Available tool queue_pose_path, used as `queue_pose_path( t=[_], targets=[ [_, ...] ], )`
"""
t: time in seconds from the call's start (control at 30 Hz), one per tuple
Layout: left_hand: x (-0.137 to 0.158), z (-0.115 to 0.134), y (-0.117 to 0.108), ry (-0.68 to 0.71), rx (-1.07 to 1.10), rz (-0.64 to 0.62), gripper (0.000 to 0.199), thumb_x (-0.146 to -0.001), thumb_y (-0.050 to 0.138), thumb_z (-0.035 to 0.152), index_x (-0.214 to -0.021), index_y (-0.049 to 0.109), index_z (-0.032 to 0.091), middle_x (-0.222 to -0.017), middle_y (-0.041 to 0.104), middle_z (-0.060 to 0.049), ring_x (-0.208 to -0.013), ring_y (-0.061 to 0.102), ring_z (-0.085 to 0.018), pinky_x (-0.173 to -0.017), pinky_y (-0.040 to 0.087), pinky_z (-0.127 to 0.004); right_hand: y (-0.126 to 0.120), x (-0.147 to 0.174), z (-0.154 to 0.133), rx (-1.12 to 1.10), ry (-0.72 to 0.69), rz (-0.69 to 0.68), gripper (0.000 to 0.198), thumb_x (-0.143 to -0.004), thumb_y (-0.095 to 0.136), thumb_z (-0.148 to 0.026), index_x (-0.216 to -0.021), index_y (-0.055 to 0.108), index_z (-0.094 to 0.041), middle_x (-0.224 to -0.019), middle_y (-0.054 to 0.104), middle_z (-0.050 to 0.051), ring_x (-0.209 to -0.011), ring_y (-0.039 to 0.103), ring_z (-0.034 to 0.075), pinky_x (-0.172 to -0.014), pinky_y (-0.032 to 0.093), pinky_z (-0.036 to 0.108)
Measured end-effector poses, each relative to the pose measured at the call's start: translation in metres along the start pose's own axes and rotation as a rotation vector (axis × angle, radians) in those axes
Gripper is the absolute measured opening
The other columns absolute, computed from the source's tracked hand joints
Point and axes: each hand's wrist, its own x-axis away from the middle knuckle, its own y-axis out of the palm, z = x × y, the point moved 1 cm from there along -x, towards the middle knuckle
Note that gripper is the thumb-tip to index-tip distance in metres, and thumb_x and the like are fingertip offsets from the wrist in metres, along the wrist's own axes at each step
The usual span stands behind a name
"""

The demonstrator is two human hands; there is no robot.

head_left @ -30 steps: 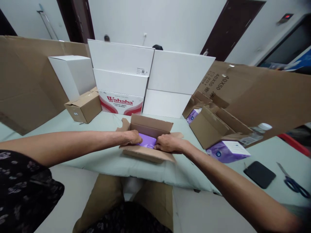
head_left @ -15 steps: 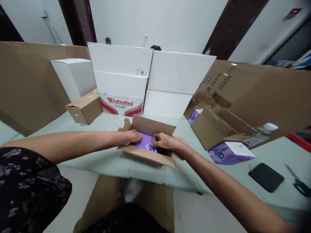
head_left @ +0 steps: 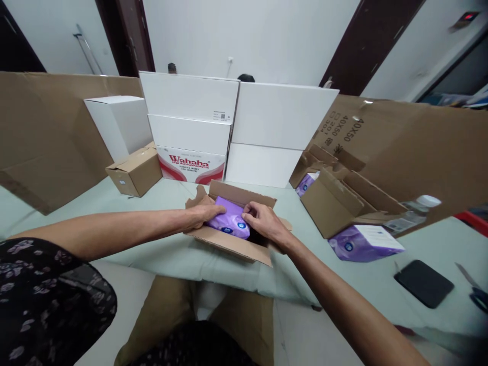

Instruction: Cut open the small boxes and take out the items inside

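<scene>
A purple tissue pack [head_left: 229, 219] with blue round logos sits tilted in the mouth of an open cardboard box [head_left: 224, 245], its near face turned toward me. My left hand [head_left: 206, 211] is closed around the pack's left end, thumb on top. At the upper right corner of the pack, my right hand [head_left: 263, 218] pinches it between thumb and fingers. The box's flaps are folded outward around both wrists. Its inside is mostly hidden by the pack and my hands.
Several more cardboard boxes [head_left: 331, 203] stand open at right, with purple packs [head_left: 362, 244] and a clear bottle [head_left: 414, 213] beside them. A black flat case [head_left: 424, 283] and scissors [head_left: 478, 297] lie at far right. White panels [head_left: 267, 117] and a closed carton [head_left: 137, 170] stand behind.
The tissue pack has risen in the box and tipped so more of its near face shows. Both hands have come up with it. The camera view has shifted slightly.
</scene>
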Motion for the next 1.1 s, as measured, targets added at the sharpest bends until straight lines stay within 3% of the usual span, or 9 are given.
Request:
queue_pose_path(
  t=[0.1,0.2,0.3,0.4,0.53,0.73,0.87,1.1],
  targets=[
    [0.004,0.004,-0.007,0.012,0.170,0.065,0.032,-0.071,0.076,0.030,-0.097,0.058,0.022,-0.089,0.070,-0.004,-0.087,0.068,-0.022,-0.069,0.050,-0.028,-0.010,0.005,0.004,-0.138,-0.034,0.094,0.018,-0.087,0.056,-0.033,-0.090,0.068,-0.020,-0.081,0.071,0.003,-0.076,0.062,0.018,-0.071,0.047,0.030],
    [0.010,0.018,-0.021,0.044,0.353,0.035,0.037,-0.072,0.076,0.032,-0.103,0.060,0.019,-0.087,0.070,-0.004,-0.077,0.068,-0.021,-0.067,0.053,-0.030,-0.022,0.018,0.005,-0.321,-0.128,0.182,0.035,-0.091,0.058,-0.046,-0.111,0.069,-0.020,-0.107,0.076,0.009,-0.098,0.069,0.024,-0.086,0.055,0.036],
    [0.022,0.033,-0.035,0.081,0.498,-0.045,0.030,-0.076,0.072,0.033,-0.099,0.063,0.016,-0.077,0.068,-0.004,-0.066,0.065,-0.019,-0.064,0.054,-0.030,-0.025,0.035,-0.004,-0.383,-0.272,0.250,0.065,-0.089,0.065,-0.056,-0.145,0.054,-0.025,-0.147,0.061,0.014,-0.131,0.060,0.032,-0.099,0.054,0.046],
    [0.042,0.040,-0.038,0.111,0.698,-0.166,0.027,-0.079,0.070,0.034,-0.097,0.067,0.014,-0.077,0.071,-0.006,-0.068,0.067,-0.020,-0.066,0.057,-0.033,-0.017,0.048,-0.016,-0.347,-0.328,0.346,0.090,-0.085,0.073,-0.059,-0.161,0.035,-0.029,-0.163,0.043,0.014,-0.144,0.048,0.035,-0.110,0.048,0.054],
    [0.075,0.037,-0.024,0.298,0.935,-0.309,0.039,-0.083,0.072,0.039,-0.113,0.071,0.014,-0.103,0.078,-0.011,-0.100,0.074,-0.029,-0.086,0.060,-0.039,-0.002,0.056,-0.030,-0.371,-0.258,0.554,0.085,-0.092,0.067,-0.053,-0.164,0.031,-0.026,-0.161,0.045,0.014,-0.141,0.049,0.033,-0.119,0.038,0.057],
    [0.113,0.018,0.000,0.632,1.071,-0.124,0.052,-0.092,0.067,0.039,-0.141,0.063,0.019,-0.146,0.065,-0.010,-0.142,0.053,-0.034,-0.116,0.045,-0.045,0.011,0.071,-0.056,-0.477,-0.244,0.778,0.078,-0.095,0.065,-0.048,-0.163,0.033,-0.026,-0.155,0.052,0.013,-0.138,0.054,0.029,-0.115,0.046,0.049],
    [0.122,0.006,0.013,0.643,1.056,0.031,0.060,-0.093,0.070,0.034,-0.150,0.055,0.022,-0.157,0.056,-0.008,-0.150,0.044,-0.033,-0.125,0.037,-0.046,0.018,0.081,-0.069,-0.521,-0.227,0.819,0.075,-0.096,0.064,-0.045,-0.163,0.035,-0.026,-0.149,0.059,0.012,-0.129,0.062,0.027,-0.108,0.052,0.044],
    [0.125,0.005,0.017,0.619,1.073,0.061,0.062,-0.094,0.070,0.034,-0.153,0.053,0.025,-0.154,0.059,-0.008,-0.147,0.049,-0.032,-0.123,0.041,-0.048,0.017,0.086,-0.074,-0.492,-0.217,0.841,0.076,-0.094,0.068,-0.043,-0.161,0.038,-0.028,-0.153,0.055,0.012,-0.134,0.058,0.029,-0.107,0.054,0.047]
  ],
)
